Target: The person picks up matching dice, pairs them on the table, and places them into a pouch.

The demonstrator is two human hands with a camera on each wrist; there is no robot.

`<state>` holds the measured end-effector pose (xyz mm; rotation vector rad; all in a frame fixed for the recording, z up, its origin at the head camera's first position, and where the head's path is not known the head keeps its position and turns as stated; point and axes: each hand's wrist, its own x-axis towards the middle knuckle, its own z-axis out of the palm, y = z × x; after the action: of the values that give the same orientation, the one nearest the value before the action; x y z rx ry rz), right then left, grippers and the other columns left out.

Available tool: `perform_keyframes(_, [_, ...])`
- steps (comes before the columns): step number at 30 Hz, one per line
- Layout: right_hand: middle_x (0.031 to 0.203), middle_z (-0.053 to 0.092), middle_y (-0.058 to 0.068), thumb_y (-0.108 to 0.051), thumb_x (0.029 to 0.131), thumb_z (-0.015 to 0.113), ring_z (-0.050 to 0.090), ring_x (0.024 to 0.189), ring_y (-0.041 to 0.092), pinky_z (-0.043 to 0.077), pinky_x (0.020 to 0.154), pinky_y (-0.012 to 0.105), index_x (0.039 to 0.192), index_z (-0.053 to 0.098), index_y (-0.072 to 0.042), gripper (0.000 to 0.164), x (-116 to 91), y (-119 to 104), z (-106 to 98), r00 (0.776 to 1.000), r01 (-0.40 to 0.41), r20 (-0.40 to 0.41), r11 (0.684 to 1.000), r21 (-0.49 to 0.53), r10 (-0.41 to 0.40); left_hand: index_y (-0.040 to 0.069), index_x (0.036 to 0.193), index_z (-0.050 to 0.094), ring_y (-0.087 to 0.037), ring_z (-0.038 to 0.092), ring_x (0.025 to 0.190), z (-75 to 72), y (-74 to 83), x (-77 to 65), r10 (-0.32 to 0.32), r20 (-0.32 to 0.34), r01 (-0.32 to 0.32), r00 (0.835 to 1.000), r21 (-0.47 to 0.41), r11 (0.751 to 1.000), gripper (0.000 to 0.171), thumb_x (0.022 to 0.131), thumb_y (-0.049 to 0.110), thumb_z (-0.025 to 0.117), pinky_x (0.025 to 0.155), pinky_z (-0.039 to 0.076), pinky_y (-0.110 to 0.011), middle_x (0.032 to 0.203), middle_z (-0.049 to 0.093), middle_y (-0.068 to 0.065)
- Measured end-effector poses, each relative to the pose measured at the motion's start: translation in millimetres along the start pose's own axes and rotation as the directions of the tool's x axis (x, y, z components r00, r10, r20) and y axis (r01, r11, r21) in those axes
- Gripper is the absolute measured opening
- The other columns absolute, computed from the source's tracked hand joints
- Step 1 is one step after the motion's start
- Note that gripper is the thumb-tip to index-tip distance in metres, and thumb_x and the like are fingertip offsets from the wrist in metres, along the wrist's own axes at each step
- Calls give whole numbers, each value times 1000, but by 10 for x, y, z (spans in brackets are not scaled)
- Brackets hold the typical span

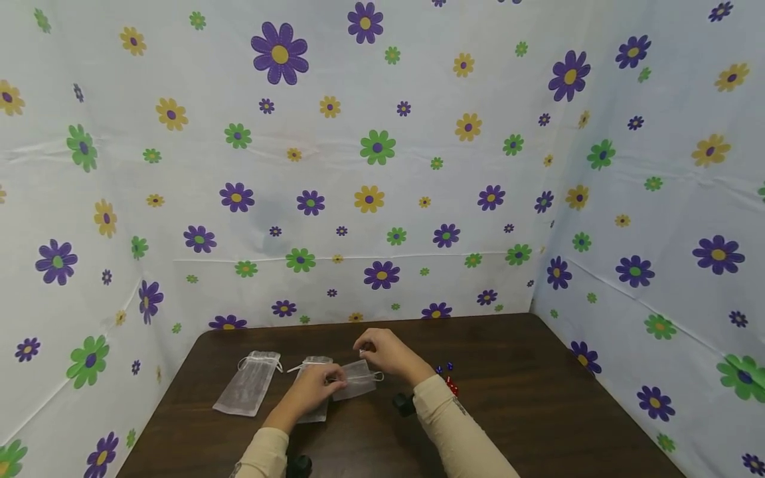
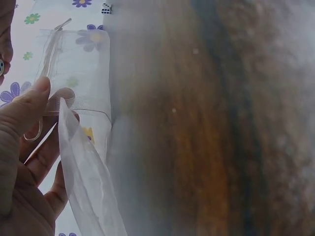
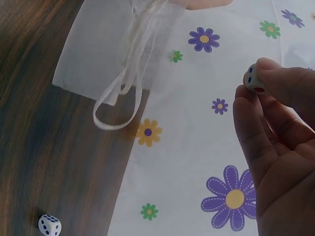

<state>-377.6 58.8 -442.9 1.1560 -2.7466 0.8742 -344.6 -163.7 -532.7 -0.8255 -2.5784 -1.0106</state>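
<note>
My left hand pinches a sheer white drawstring bag between thumb and fingers, its looped cord sticking out to the right. Above that bag, my right hand holds a small white die with blue and red dots at its fingertips, apart from the mesh. A second sheer bag lies partly hidden under the left hand. Farther left is a third bag, flat on the table. Another white die with blue dots rests on the wood in the right wrist view.
Small blue pieces and red pieces lie on the dark table, just beyond the right forearm. Flower-printed cloth hangs behind the table and along both sides.
</note>
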Motion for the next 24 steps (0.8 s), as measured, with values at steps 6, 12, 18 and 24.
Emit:
perform_keyframes(6, [103,69,3,-2,95,69,63,90,8,53,81,22,108,74,-6,14,3,-43,16,1000,27,8,999,22,-28,17,88,71,-9,68,84,-4,29,3,-10,3,10,1000,15,1000,7,90,19,78,74,55,-33,86,72,10])
perform_keyframes(12, [103,69,2,-3,95,70,62,89,6,53,80,20,107,74,-8,13,4,-45,31,999,33,4,999,-5,-33,15,89,72,-9,68,85,-11,69,13,2,15,-2,1000,-2,1000,6,91,17,77,74,55,-33,88,73,8])
perform_keyframes(18, [104,70,3,-3,94,71,63,90,6,53,80,20,108,74,-8,14,25,-64,4,998,66,5,998,13,-66,16,88,71,-8,68,84,4,34,21,8,8,-8,1000,-5,1000,7,90,18,78,73,55,-32,87,73,8])
perform_keyframes(24, [105,69,3,-4,95,71,63,92,7,52,81,21,108,74,-7,14,47,-74,-30,998,57,-1,998,17,-57,19,89,71,-9,68,83,5,37,28,-23,2,23,1000,5,1000,7,89,19,78,73,55,-32,88,72,10])
